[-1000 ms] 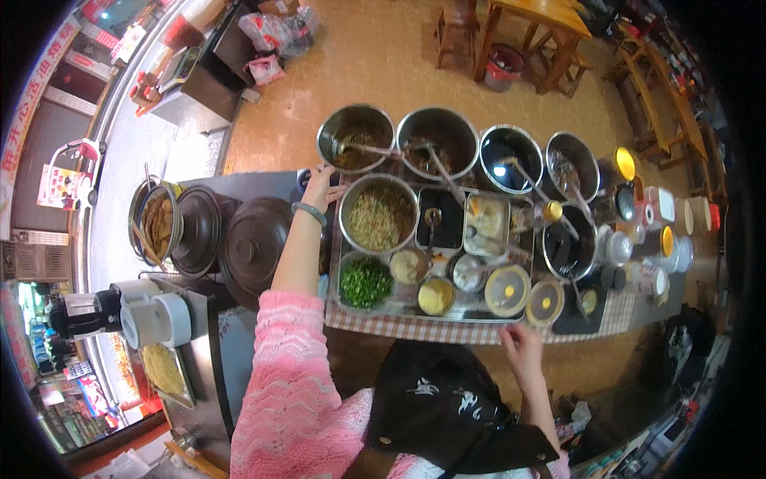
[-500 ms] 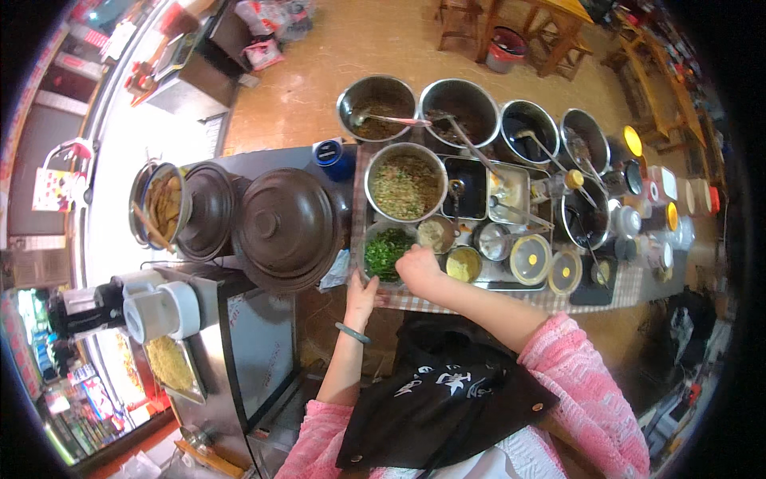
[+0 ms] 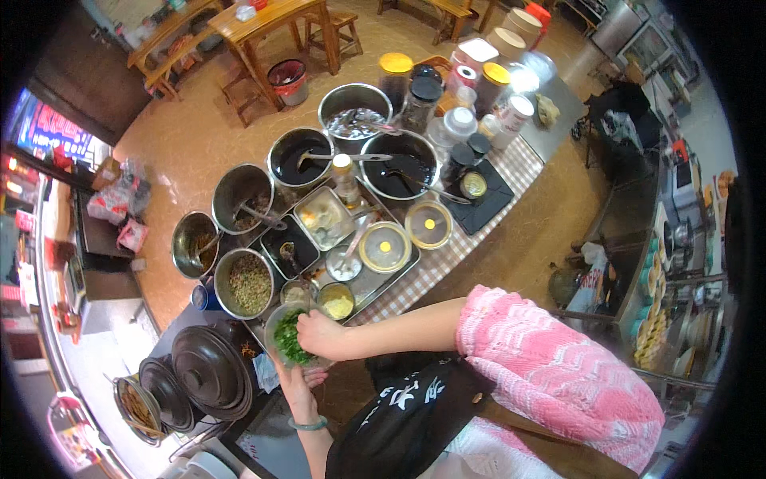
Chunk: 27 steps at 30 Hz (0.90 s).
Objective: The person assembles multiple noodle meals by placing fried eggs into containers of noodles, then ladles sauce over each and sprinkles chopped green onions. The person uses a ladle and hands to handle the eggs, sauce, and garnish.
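Observation:
A clear container (image 3: 274,329) of chopped greens (image 3: 289,339) is at the near left corner of the worktop. My left hand (image 3: 300,385), with a bracelet at the wrist, grips the container from its near side, some fingers hidden by it. My right hand (image 3: 321,335) reaches in from the right, its bent fingers closed among the greens; the fingertips are partly hidden. Just beyond stand a steel pot of chopped filling (image 3: 249,284) and a small bowl of pale seasoning (image 3: 298,292). A tin of yellow paste (image 3: 337,301) sits by my right hand.
Several steel pots hold dark liquids and ladles, among them a large pot (image 3: 399,165). Two lidded tubs (image 3: 384,247) lie on the tray. Lidded jars (image 3: 423,100) crowd the far end. Brown clay lids (image 3: 209,369) are at left. A checked cloth (image 3: 431,267) edges the worktop.
The view has turned to the right. My left hand has come further around the container, which appears nearer to me. My right hand has shifted from the container's right side onto the greens.

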Available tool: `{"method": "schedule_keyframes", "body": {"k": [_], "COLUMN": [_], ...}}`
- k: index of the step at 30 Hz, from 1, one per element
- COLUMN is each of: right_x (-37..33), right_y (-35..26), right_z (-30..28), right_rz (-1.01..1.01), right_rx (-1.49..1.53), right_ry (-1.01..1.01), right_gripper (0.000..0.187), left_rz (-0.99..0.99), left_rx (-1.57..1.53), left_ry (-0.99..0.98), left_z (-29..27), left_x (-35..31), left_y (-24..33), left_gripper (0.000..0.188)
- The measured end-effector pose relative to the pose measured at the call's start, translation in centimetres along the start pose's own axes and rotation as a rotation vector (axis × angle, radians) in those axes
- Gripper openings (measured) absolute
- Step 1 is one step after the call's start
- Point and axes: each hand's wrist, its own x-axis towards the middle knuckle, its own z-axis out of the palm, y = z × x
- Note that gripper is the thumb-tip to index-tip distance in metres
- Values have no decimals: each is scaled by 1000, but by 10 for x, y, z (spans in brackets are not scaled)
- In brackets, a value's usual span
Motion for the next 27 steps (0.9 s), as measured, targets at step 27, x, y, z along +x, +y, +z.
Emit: {"method": "schedule_keyframes", "body": {"k": [27], "right_x": [-808], "right_y": [137], "right_z": [10], "right_rz": [1887], "right_rx": [308], "right_ry": [919], "right_gripper": [16], "left_rz": [-512], "left_rx": [968], "left_ry": [-1695], "left_z": [741], "left_x": [-243], "left_y": [-326], "left_gripper": [63]}}
